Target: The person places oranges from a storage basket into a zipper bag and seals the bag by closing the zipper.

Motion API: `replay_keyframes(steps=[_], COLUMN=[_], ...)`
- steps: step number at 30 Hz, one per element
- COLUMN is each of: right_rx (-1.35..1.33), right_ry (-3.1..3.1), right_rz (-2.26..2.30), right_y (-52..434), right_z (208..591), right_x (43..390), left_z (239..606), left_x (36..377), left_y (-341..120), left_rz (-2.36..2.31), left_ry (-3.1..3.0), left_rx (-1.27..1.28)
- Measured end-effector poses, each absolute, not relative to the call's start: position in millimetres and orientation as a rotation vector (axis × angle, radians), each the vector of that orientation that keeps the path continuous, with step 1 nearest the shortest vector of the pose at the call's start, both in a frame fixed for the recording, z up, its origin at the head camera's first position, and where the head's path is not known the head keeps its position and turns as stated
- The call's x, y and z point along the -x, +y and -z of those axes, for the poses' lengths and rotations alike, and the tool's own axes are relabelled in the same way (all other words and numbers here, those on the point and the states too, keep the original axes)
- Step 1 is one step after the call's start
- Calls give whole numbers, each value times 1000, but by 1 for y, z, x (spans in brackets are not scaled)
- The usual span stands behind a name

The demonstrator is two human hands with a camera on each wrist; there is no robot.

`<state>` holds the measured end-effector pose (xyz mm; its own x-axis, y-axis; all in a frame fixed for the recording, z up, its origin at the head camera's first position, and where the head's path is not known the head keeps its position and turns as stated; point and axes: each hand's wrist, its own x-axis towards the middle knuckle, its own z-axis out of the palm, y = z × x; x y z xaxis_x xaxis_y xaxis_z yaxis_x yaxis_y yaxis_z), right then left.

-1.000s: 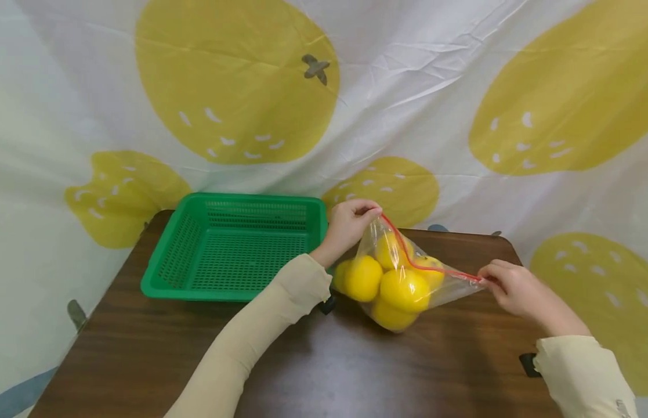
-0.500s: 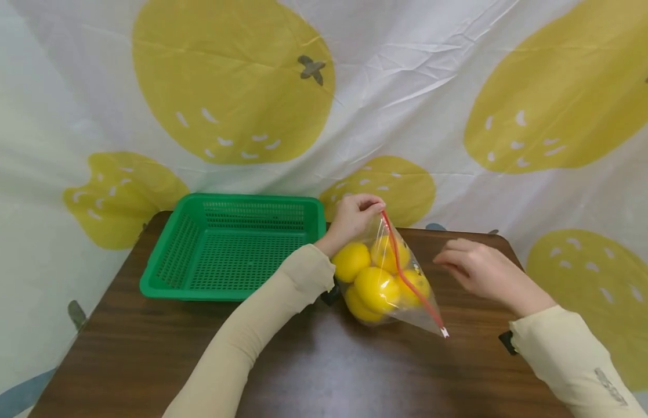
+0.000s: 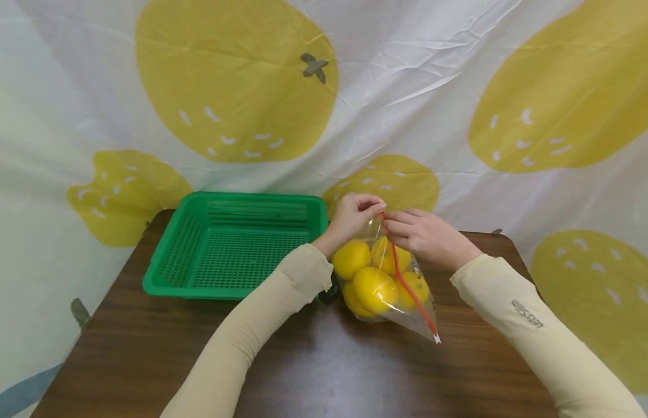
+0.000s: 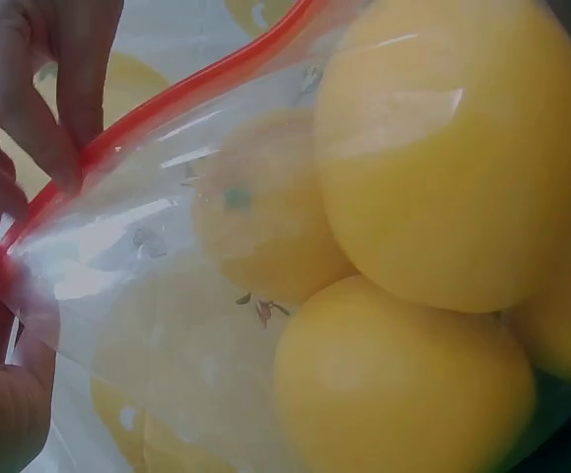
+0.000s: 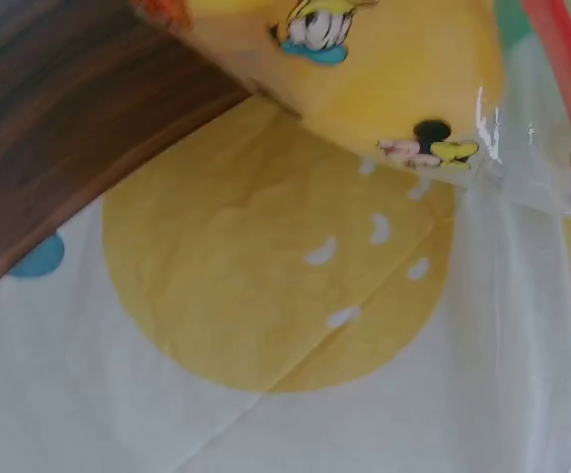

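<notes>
A clear zip bag (image 3: 427, 307) with a red closure strip (image 3: 404, 283) holds several round yellow fruits (image 3: 375, 289). Its mouth slants from the top corner down to a white tab (image 3: 437, 338) at the lower right. My left hand (image 3: 350, 219) pinches the top corner. Close beside it, my right hand (image 3: 432, 235) has its fingers on the upper end of the strip. In the left wrist view, right-hand fingers (image 4: 73, 89) grip the red strip just above the left thumb. Small cartoon prints (image 5: 317, 28) show on the bag in the right wrist view.
A green perforated basket (image 3: 156, 273) stands left of the bag, behind my left forearm, with nothing visible in it. Both stand on a dark wooden table (image 3: 324, 371). A white cloth with yellow fruit prints (image 3: 386, 75) hangs right behind the table.
My right hand let go of the bag's far corner, moved left and up, and came to the strip beside my left hand. The freed corner dropped lower; the left hand kept its hold.
</notes>
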<state>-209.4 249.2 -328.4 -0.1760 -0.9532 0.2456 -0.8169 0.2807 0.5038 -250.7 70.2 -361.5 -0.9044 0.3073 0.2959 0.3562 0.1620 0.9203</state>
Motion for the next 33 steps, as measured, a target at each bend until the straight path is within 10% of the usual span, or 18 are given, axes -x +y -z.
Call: replay_keyframes(steps=[33], right_rx=[-1245], right_ry=[-2263], right_rz=[350], right_y=[286], right_z=[335], right_x=[206], left_z=[399], left_x=[197], left_y=[17], left_rz=[902], left_ry=[-3218], left_rx=[1100])
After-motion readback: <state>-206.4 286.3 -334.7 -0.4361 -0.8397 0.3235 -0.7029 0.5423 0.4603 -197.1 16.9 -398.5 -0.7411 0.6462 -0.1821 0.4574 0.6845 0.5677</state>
